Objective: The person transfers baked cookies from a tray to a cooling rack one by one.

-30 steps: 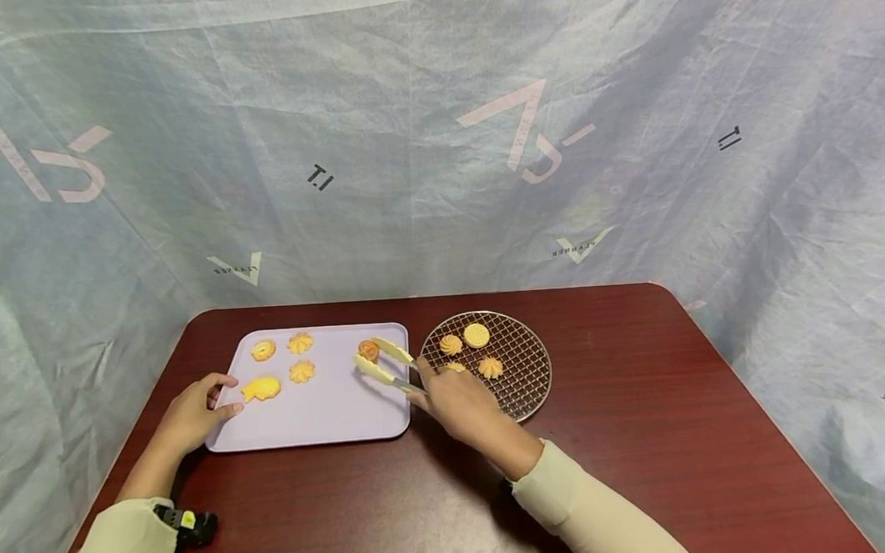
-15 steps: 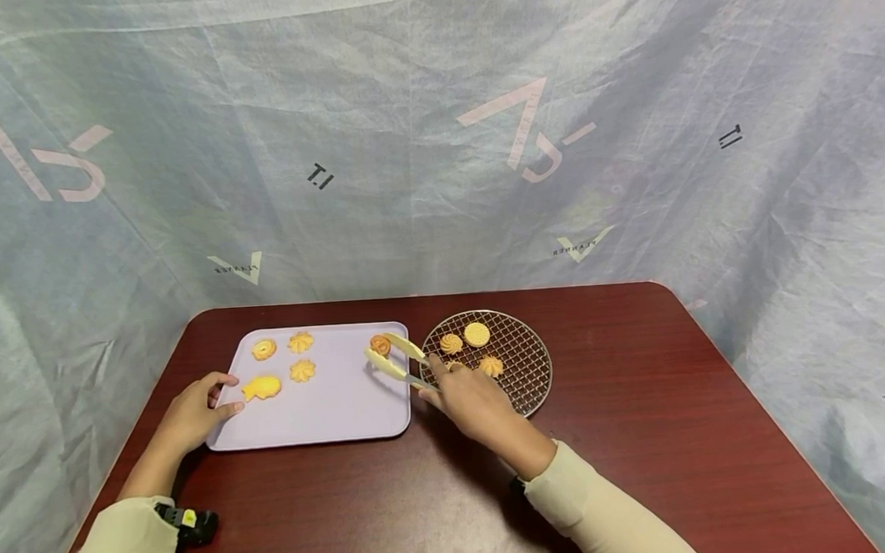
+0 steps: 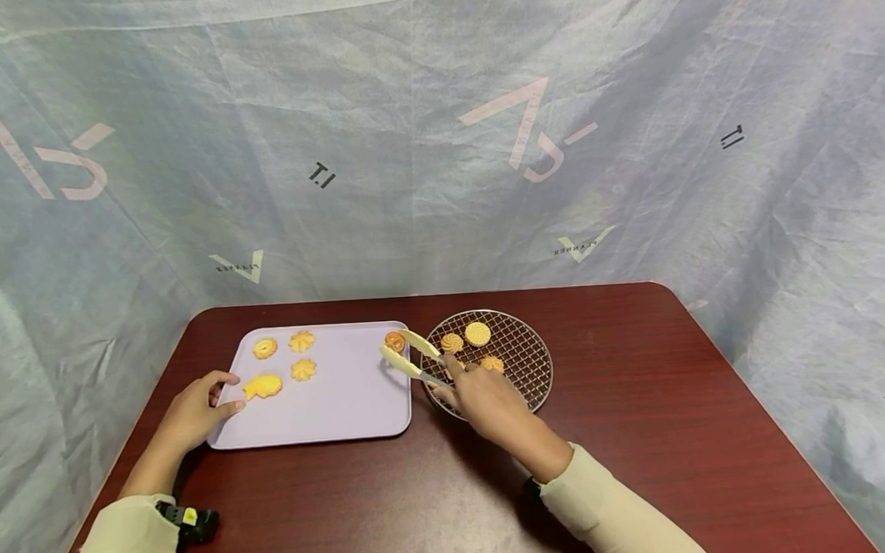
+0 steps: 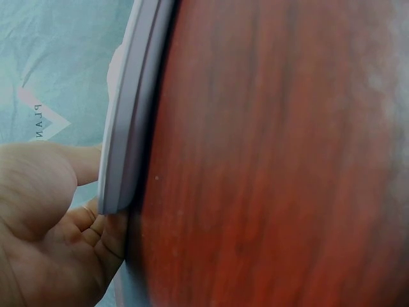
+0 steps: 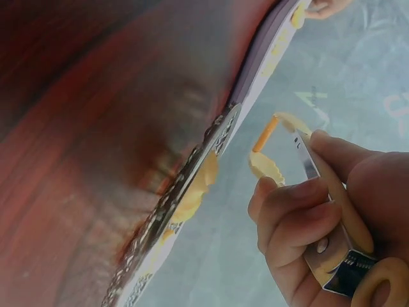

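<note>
My right hand (image 3: 490, 403) grips a pair of tongs (image 3: 420, 344) with pale yellow tips. Between the tips sits a round brown cookie (image 3: 394, 342), held edge-on and raised in the right wrist view (image 5: 265, 134). In the head view it overlaps the right end of a lilac tray (image 3: 344, 407). My left hand (image 3: 194, 412) holds that tray by its left edge, thumb and fingers around the rim. On the tray lie a fish-shaped cookie (image 3: 263, 386), a ring-shaped cookie (image 3: 264, 348) and two flower-shaped cookies (image 3: 303, 369).
Right of the tray stands a round wire rack (image 3: 525, 364). It carries a swirl cookie (image 3: 452, 343), a pale round cookie (image 3: 478, 334) and a star-shaped cookie (image 3: 492, 363), partly behind my right hand. Everything rests on a dark red wooden table (image 3: 644, 399), with a grey cloth (image 3: 423, 186) hanging behind.
The tongs and the brown cookie have moved right across the tray to its right edge, the right hand shifting over the rack. My left hand stays at the tray's left edge.
</note>
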A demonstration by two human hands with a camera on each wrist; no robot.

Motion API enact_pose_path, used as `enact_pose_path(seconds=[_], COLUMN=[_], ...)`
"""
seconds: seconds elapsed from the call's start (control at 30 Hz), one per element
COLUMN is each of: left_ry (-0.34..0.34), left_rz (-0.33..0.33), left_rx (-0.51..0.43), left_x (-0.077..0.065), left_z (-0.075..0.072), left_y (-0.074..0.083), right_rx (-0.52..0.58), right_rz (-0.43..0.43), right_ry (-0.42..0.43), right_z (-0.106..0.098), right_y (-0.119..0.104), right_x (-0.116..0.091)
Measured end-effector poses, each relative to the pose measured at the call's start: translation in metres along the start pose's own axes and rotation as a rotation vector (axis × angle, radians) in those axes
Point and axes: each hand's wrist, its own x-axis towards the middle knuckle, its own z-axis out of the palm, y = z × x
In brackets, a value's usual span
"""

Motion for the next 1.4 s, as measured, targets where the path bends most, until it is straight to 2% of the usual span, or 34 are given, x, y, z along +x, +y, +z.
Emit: enact_pose_path(seconds=[0.67, 1.07, 1.4], left_ry=[-0.004, -0.007, -0.011], left_rz=[-0.016, -0.012, -0.015], left_rx=[-0.001, 0.002, 0.005], left_x=[0.000, -0.001, -0.001], left_z=[0.000, -0.001, -0.002], left_y=[0.001, 0.003, 0.004], right_rx=[0.011, 0.026, 0.020], right_rz=[0.015, 0.109, 0.150], right_ry=[0.036, -0.013, -0.035], right_z=[-0.008, -0.016, -0.020], right_y=[0.028, 0.040, 0.053], right_x=[-0.015, -0.024, -0.030])
